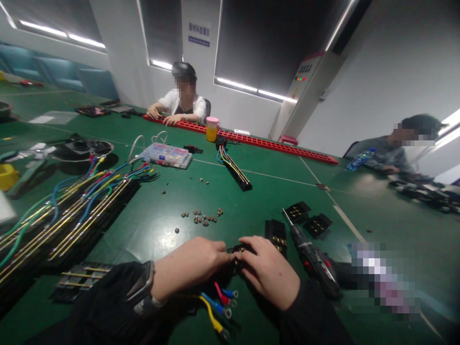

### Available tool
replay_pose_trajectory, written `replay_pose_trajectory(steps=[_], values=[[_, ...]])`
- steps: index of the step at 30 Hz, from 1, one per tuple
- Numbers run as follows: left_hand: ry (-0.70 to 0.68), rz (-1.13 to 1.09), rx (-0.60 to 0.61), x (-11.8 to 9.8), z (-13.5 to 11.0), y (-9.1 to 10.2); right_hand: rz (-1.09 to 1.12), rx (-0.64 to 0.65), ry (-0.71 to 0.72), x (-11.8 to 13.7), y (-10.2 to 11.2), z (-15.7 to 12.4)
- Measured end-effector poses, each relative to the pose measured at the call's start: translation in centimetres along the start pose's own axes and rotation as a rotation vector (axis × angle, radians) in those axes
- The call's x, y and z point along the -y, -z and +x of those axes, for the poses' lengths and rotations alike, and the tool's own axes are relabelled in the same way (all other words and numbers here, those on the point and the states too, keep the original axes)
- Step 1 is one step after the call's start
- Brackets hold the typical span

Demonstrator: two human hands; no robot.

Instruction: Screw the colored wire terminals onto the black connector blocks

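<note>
Both of my hands meet over a small black terminal block (pixel 236 249) at the front of the green table. My left hand (pixel 197 263) has its fingertips pinched together at the block; whatever they hold is hidden. With bent fingers, my right hand (pixel 271 270) grips the block from the right. Below the hands lie yellow, blue and red cables with ring terminals (pixel 215 306); whether they join the block is hidden. Beyond the left hand, several small screws (pixel 204 218) are scattered. Another black block with brass contacts (pixel 276 235) lies just past my right hand.
A power screwdriver (pixel 312 258) and two more black blocks (pixel 318 224) lie at right. Long wired busbar assemblies (pixel 82 211) fill the left side. Farther back are a parts box (pixel 167 155), a wired strip (pixel 235 167), a cup (pixel 212 129) and a red rail (pixel 266 140). Two people sit across.
</note>
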State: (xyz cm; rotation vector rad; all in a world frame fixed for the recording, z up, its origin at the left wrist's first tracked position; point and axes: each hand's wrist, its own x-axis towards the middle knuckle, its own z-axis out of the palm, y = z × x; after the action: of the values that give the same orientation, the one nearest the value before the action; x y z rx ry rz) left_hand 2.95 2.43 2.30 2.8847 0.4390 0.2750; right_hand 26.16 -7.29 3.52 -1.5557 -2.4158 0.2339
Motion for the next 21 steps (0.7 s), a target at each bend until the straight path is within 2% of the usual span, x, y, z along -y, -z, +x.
replay_pose_trajectory(steps=[4,8,10,13,17,19,21], values=[[-0.011,-0.049,-0.029,0.3,-0.1,-0.7,0.004,0.015,0.004,0.1,0.1,0.1],[-0.005,-0.099,-0.020,0.4,-0.1,-0.7,0.096,-0.051,0.004,-1.2,2.4,-1.9],[-0.008,-0.115,-0.028,0.4,-0.1,-0.5,0.102,-0.155,-0.096,-3.4,4.2,-4.6],[-0.016,-0.139,-0.044,0.2,-0.1,-0.3,-0.110,-0.238,-0.280,-8.1,6.2,-10.1],[-0.020,-0.182,-0.058,0.2,-0.1,-0.2,-0.311,-0.116,-0.338,-13.1,5.9,-17.0],[-0.028,-0.195,-0.065,0.3,-0.1,-0.2,-0.331,-0.089,-0.309,-14.1,5.2,-18.9],[-0.034,-0.197,-0.073,0.4,-0.1,-0.3,-0.330,-0.073,-0.284,-14.2,4.8,-19.6]])
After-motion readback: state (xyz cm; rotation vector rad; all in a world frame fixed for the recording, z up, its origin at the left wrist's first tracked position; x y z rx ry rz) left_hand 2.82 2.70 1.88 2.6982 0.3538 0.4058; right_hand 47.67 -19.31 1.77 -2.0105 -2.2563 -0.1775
